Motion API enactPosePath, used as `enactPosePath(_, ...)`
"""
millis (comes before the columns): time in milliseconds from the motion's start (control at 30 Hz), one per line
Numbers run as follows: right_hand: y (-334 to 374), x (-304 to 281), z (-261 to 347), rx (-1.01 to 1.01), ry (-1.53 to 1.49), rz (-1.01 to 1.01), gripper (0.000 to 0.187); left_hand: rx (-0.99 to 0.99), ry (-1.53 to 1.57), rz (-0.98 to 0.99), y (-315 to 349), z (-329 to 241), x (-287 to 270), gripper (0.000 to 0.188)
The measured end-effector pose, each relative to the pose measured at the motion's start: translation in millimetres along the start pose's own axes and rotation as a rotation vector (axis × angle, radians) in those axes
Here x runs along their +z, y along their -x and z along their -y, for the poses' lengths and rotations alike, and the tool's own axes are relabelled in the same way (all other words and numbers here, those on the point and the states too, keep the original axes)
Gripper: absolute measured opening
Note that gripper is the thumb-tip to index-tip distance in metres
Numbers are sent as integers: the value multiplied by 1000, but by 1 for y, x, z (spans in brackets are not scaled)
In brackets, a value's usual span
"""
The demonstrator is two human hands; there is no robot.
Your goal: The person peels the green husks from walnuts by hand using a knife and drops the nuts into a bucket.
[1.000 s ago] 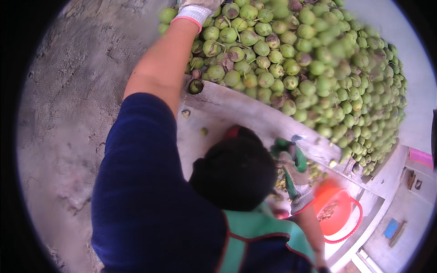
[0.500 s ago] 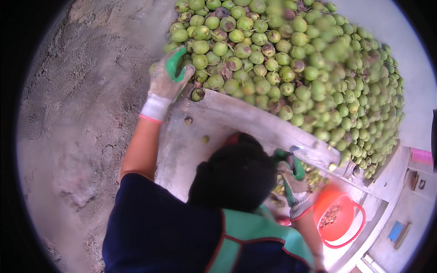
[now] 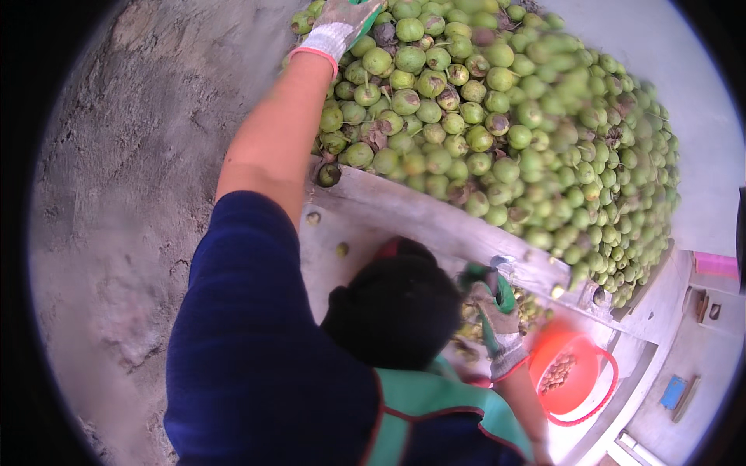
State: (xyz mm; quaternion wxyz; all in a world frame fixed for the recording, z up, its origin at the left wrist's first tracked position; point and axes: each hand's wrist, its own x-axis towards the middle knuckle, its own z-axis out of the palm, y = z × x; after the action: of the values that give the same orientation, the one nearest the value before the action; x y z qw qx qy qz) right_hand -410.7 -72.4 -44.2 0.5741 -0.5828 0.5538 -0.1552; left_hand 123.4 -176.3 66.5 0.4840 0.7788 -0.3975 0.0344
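My left hand [image 3: 346, 17], in a pale work glove with a green coated palm, stretches over the upper left of a big pile of green round fruits [image 3: 458, 101]. The picture's top edge cuts off its fingers, so I cannot see whether they hold a fruit. Lower down, my right hand [image 3: 497, 314], gloved alike, is bent closed beside the concrete ledge. A dark shape and a shiny metal piece [image 3: 503, 264] show at its fingertips, too unclear to name. Smaller yellowish-green pieces [image 3: 532, 311] lie just beyond this hand.
A red-orange bucket [image 3: 571, 384] with brown nut-like pieces [image 3: 558, 371] stands right of my right hand. The concrete ledge [image 3: 435, 210] borders the pile, with one dark fruit [image 3: 329, 175] in a hole at its left end. A rough grey wall [image 3: 148, 217] fills the left side.
My left hand has moved up and right from the ledge's left end onto the fruit pile, its arm stretched further. My right hand has stayed nearly in place.
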Motion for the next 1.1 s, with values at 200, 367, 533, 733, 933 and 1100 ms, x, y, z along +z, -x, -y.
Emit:
enactPosePath(200,-6,5,-2,-105,8,9,50,133,355,64,17,5,-39,53)
enactPosePath(367,2,6,10,-117,-38,103,46,-177,-449,279,164,45,-75,32)
enactPosePath(533,3,5,-6,-131,-103,50,49,118,-913,553,199,70,-60,23)
enactPosePath(733,-9,15,-18,-142,100,25,52,108,-742,484,183,94,-60,34)
enactPosePath(933,-2,37,6,-167,-95,94,49,5,-648,190,188,109,-25,37)
enactPosePath(1100,-5,39,29,-193,-45,138,48,-273,-718,613,193,70,-36,41)
